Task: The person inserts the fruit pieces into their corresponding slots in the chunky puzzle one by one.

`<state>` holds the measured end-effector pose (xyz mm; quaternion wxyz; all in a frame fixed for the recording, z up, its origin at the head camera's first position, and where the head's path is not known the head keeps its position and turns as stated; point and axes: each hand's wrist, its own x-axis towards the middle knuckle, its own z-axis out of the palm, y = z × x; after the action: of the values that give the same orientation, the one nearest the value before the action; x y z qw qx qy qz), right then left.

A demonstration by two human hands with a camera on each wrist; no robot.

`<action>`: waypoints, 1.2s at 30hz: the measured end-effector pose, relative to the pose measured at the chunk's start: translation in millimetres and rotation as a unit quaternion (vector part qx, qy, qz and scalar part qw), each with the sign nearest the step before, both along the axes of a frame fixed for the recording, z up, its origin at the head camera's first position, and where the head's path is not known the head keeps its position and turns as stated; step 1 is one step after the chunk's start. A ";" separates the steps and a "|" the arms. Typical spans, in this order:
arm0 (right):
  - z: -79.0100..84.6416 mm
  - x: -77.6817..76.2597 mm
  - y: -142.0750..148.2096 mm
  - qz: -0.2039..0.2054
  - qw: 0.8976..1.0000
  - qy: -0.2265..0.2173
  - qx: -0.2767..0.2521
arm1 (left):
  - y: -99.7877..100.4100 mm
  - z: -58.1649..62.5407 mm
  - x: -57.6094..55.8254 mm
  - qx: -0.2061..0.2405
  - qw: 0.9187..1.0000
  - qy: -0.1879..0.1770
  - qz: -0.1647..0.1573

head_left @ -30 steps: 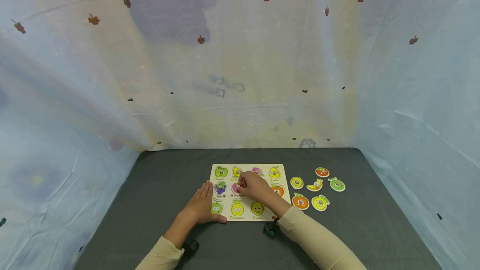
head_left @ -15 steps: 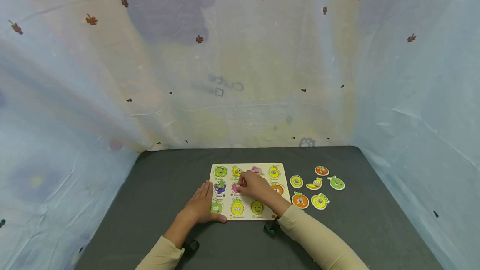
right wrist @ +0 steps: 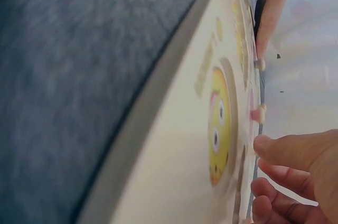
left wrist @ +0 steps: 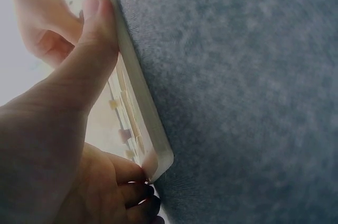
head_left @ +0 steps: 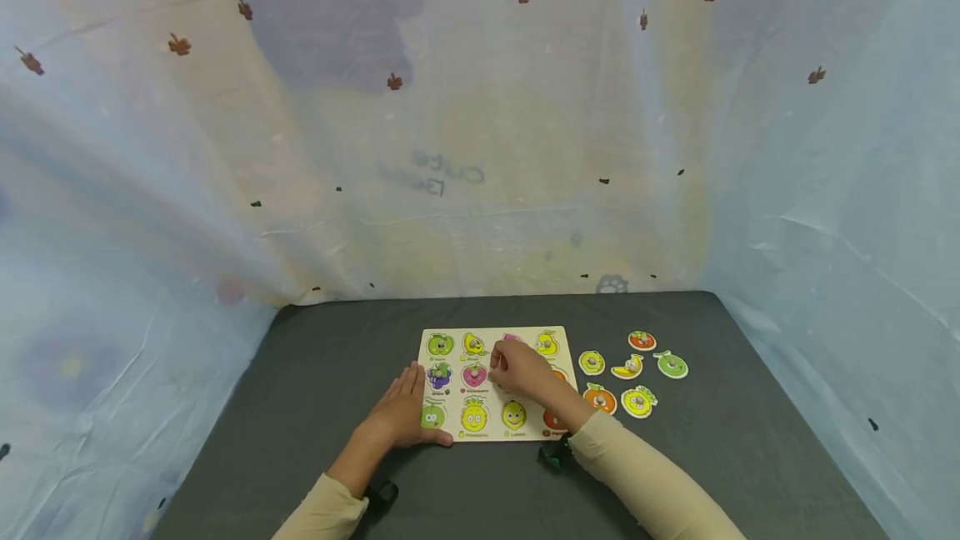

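Observation:
A pale wooden fruit puzzle board (head_left: 491, 433) lies on the dark table in the head view. My left hand (head_left: 401, 408) lies against its front left corner, fingers straight along the left side and thumb on the front edge. A pink strawberry piece (head_left: 474, 376) sits in the middle row, its peg (right wrist: 259, 113) standing up in the right wrist view. Just right of the strawberry, my right hand (head_left: 521, 371) hovers over the board, fingers loosely bent and apart from that peg. Grapes (head_left: 439, 376) and a green apple (head_left: 440, 345) are at the board's left.
Several loose fruit pieces lie right of the board, among them a banana (head_left: 627, 367), an orange (head_left: 599, 399), a pineapple (head_left: 639, 402) and a round green fruit (head_left: 671, 365). A pale printed curtain (head_left: 480, 123) surrounds the table (head_left: 735, 440) at back and sides.
My right hand has let go of the strawberry piece and shifted a little to the right, uncovering it. The left hand and the board stay put.

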<state>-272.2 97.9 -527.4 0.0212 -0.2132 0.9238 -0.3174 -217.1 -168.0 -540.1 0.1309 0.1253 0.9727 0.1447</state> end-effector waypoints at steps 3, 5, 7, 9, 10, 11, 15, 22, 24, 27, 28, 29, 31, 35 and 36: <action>0.7 0.3 6.3 -0.006 1.000 0.008 -0.007 | 0.0 0.5 0.4 0.004 1.000 -0.001 0.003; -0.6 -0.1 10.9 -0.010 1.000 0.015 -0.010 | 0.2 0.7 0.7 0.006 1.000 0.000 0.003; -0.9 0.5 15.3 -0.018 1.000 0.014 -0.010 | 0.4 0.6 0.9 0.008 1.000 0.001 0.003; -2.2 1.1 19.5 -0.025 1.000 0.013 -0.008 | 0.3 0.1 1.0 0.008 1.000 0.002 0.002; -2.6 1.4 21.5 -0.029 1.000 0.011 -0.005 | 0.2 -0.2 1.0 0.007 1.000 0.003 0.002; -2.0 2.4 23.6 -0.033 0.999 0.007 -0.004 | 0.1 -0.5 0.9 0.006 1.000 0.004 0.002; 0.2 6.3 31.9 -0.046 0.999 -0.002 -0.011 | -0.2 -1.0 0.8 0.006 1.000 0.004 0.003; 3.3 11.0 49.3 -0.054 0.998 0.027 -0.015 | 0.3 -0.6 1.0 0.010 1.000 0.007 0.001; 3.0 11.3 54.9 -0.054 0.998 0.028 -0.015 | 0.3 -0.3 1.4 0.013 1.000 0.008 0.001; 4.5 12.5 63.1 -0.055 0.998 0.024 -0.025 | 0.1 0.0 1.8 0.013 1.000 0.009 0.001; 5.3 12.8 66.0 -0.055 0.998 0.020 -0.028 | 0.0 -0.1 1.9 0.013 1.000 0.009 0.001; 6.4 13.1 68.9 -0.058 0.998 0.014 -0.029 | -0.1 -0.2 1.9 0.013 1.000 0.009 0.001; 7.9 13.9 74.9 -0.068 0.997 0.006 -0.030 | -0.2 -0.7 1.5 0.010 1.000 0.008 0.000; 9.8 15.0 87.6 -0.091 0.996 -0.005 -0.025 | -0.4 -1.0 1.3 0.010 1.000 0.008 0.000; 10.3 15.4 90.5 -0.096 0.995 -0.006 -0.023 | -0.5 -0.9 1.3 0.010 1.000 0.007 0.001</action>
<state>-256.8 188.4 -517.1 -0.0091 -0.1223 0.9324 -0.3400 -215.8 -168.5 -541.1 0.1223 0.1269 0.9723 0.1536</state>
